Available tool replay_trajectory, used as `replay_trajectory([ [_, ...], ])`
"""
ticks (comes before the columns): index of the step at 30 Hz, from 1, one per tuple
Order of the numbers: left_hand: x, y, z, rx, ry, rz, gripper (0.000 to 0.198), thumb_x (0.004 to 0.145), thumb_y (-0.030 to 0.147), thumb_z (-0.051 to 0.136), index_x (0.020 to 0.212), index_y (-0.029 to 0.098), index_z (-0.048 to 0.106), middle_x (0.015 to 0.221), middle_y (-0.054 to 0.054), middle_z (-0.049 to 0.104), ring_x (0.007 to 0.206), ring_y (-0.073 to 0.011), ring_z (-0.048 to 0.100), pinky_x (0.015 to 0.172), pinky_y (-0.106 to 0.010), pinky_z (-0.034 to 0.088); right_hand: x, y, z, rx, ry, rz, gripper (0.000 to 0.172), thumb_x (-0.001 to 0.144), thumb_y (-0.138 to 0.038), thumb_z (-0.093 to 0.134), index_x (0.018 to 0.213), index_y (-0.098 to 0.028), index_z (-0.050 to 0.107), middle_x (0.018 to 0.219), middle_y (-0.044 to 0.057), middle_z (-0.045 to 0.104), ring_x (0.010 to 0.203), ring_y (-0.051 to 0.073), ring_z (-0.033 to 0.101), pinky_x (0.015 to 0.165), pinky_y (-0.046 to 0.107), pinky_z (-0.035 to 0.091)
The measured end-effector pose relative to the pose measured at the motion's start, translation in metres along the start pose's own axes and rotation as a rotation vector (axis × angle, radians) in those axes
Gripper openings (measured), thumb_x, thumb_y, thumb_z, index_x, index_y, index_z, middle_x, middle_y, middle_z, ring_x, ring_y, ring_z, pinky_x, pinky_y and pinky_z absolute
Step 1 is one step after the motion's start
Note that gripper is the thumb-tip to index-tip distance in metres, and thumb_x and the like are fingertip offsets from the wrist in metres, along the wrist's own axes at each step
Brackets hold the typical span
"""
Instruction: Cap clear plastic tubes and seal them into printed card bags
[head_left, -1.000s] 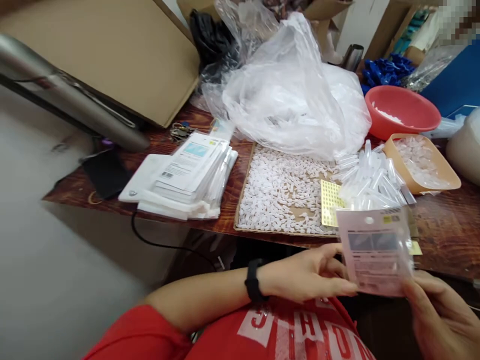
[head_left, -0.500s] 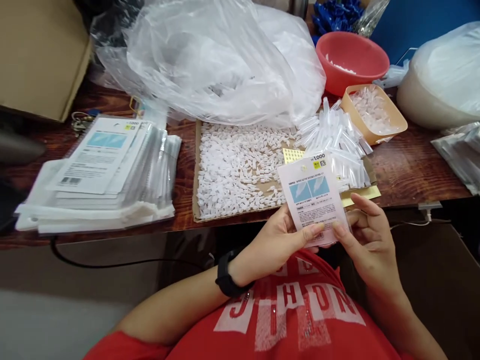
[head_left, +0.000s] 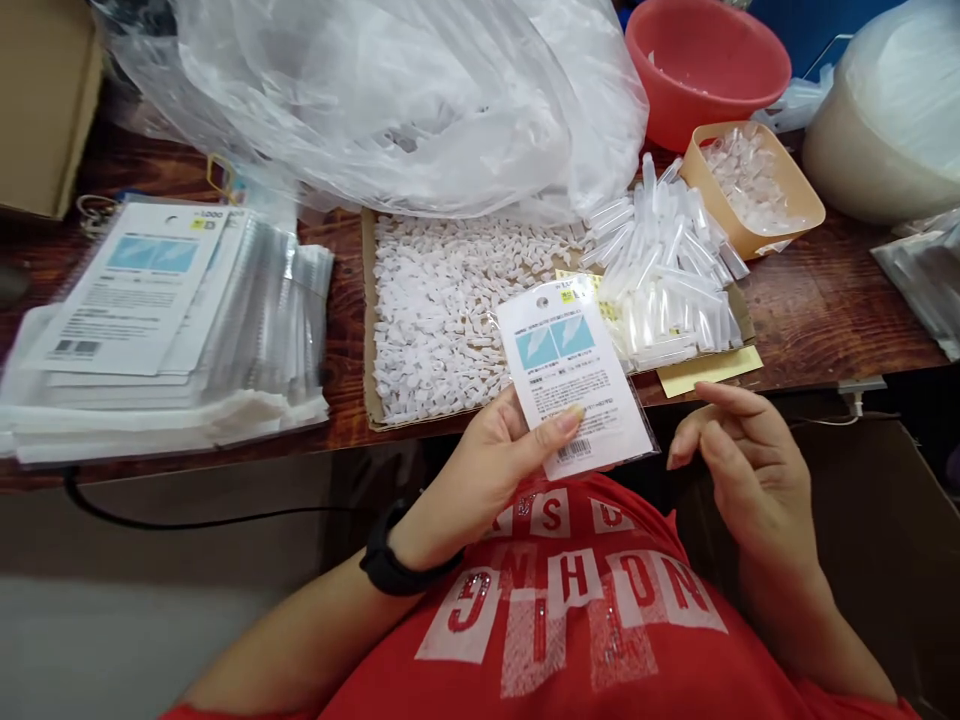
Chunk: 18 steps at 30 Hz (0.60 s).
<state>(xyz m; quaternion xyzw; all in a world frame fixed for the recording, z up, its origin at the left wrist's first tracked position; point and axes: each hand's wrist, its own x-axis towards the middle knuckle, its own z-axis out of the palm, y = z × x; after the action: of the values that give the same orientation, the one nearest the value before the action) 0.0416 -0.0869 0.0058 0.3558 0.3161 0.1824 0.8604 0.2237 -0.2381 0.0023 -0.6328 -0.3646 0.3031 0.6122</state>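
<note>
My left hand (head_left: 517,437) grips a printed package card (head_left: 571,375) in a clear sleeve, its thumb lying across the lower print. The card shows two blue pictures and a barcode and tilts a little over the table's front edge. To its right, my right hand (head_left: 750,465) is apart from the card, open, with the fingers partly curled and nothing visible in them. Beyond the card lies a cardboard tray (head_left: 370,330) bearing small white plastic pieces (head_left: 431,320). Clear plastic tubes (head_left: 667,270) are heaped on its right side, near yellow sticker sheets (head_left: 709,372).
Stacked package cards (head_left: 142,290) stand on the left of the wooden table (head_left: 840,320). A large clear plastic bag (head_left: 390,100) fills the back. At back right are a red bowl (head_left: 705,60), a tan container (head_left: 802,215) of clear pieces and a bulky white bag (head_left: 892,120).
My right hand has let go of the card and moved slightly right. My left hand has carried the card leftward. The whole view has shifted a little.
</note>
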Motion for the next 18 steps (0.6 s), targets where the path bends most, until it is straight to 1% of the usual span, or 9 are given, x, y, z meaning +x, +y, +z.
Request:
replay_trajectory([
  [1,-0.002,-0.001,0.0,0.005,0.006,0.014,0.047,0.087,0.032,0.09,0.127,0.02,0.07,0.136,-0.01,0.078,0.121,-0.0288,0.077,0.097,-0.032,0.066,-0.001,-0.001,0.002,-0.018,-0.035,0.005,0.034,0.102,-0.023,0.068,0.135,-0.032,0.067,0.086,-0.003,0.071,0.077,0.012,0.069,0.073,0.024,0.062],
  [3,-0.006,-0.002,0.001,0.004,-0.001,0.02,0.045,0.088,0.028,0.089,0.128,0.021,0.071,0.136,-0.009,0.079,0.123,-0.0285,0.076,0.104,-0.035,0.064,-0.004,-0.004,0.007,-0.024,-0.086,0.004,0.042,0.1,-0.021,0.072,0.138,-0.034,0.064,0.087,-0.003,0.071,0.078,0.011,0.069,0.077,0.023,0.062],
  [7,-0.013,-0.002,0.001,-0.032,-0.045,0.026,0.046,0.088,0.019,0.088,0.13,0.023,0.071,0.136,-0.006,0.079,0.125,-0.0292,0.076,0.108,-0.039,0.063,-0.005,-0.007,0.017,0.006,-0.152,0.009,0.052,0.099,-0.017,0.071,0.145,-0.038,0.058,0.088,-0.005,0.07,0.079,0.01,0.069,0.08,0.022,0.063],
  [10,-0.015,-0.002,-0.003,-0.032,-0.045,0.038,0.046,0.088,0.015,0.088,0.13,0.023,0.072,0.136,-0.006,0.079,0.127,-0.0294,0.075,0.108,-0.039,0.063,-0.006,-0.007,0.02,-0.013,-0.146,0.018,0.053,0.098,-0.014,0.072,0.143,-0.04,0.059,0.087,-0.006,0.069,0.08,0.01,0.069,0.082,0.022,0.064],
  [14,-0.015,-0.003,-0.007,-0.011,-0.044,0.066,0.049,0.088,0.016,0.089,0.133,0.023,0.071,0.139,-0.005,0.078,0.13,-0.0282,0.073,0.109,-0.036,0.063,-0.006,-0.006,0.021,-0.021,-0.141,0.003,0.055,0.096,-0.013,0.074,0.141,-0.041,0.061,0.09,-0.005,0.071,0.082,0.01,0.07,0.083,0.023,0.064],
  [18,-0.014,-0.004,-0.007,-0.029,-0.026,0.085,0.038,0.096,0.023,0.083,0.132,0.024,0.071,0.136,-0.004,0.079,0.128,-0.0244,0.074,0.109,-0.034,0.062,-0.004,-0.006,0.021,-0.028,-0.159,-0.013,0.057,0.096,-0.011,0.075,0.142,-0.041,0.062,0.091,-0.005,0.073,0.083,0.011,0.071,0.084,0.025,0.065],
])
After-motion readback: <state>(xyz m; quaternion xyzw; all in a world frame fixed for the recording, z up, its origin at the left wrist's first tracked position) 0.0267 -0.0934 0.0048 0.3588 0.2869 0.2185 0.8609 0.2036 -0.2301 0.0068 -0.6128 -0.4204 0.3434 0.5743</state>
